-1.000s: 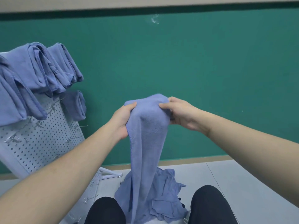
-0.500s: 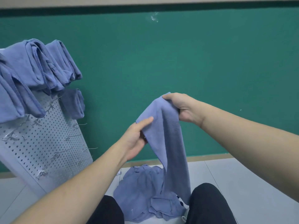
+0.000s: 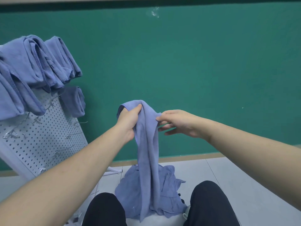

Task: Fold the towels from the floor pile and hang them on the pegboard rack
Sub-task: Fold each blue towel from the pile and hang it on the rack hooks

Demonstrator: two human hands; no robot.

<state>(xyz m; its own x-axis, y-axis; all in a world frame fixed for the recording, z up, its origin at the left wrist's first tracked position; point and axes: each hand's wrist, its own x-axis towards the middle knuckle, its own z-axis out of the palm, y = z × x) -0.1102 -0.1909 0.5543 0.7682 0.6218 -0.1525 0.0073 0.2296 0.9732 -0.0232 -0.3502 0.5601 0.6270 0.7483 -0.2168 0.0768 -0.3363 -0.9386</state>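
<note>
Sitting low, knees (image 3: 104, 209) at the bottom edge, with the floor pile (image 3: 169, 181) of blue towels just beyond and between them on the grey floor (image 3: 244, 185). Pile looks like a few crumpled towels, count not readable. Above it, one towel (image 3: 147, 144) hangs long and bunched from the hands, its tail reaching down in front of the pile. Left hand (image 3: 128, 121) grips the top of it, fingers curled round the cloth. Right hand (image 3: 177, 123) pinches an edge near the top with thumb and forefinger, other fingers loose and spread. Judgement: this one is mid-fold, edges being sorted, not yet squared up, so not ready to hang. Off to the left, the pegboard rack (image 3: 40, 141) leans tilted, white perforated panel with wire pegs (image 3: 70, 136). It's the only holder here: a row of folded towels (image 3: 37, 66) draped across its top, at least four or five, left end cut off by the frame. One more folded towel (image 3: 73, 101) hangs lower on the right side. Several pegs below are bare. Progress guess: past halfway, remaining work is the held towel plus the pile. Behind everything, green wall (image 3: 195, 62) with a wood skirting strip (image 3: 187, 157) at the floor.
</note>
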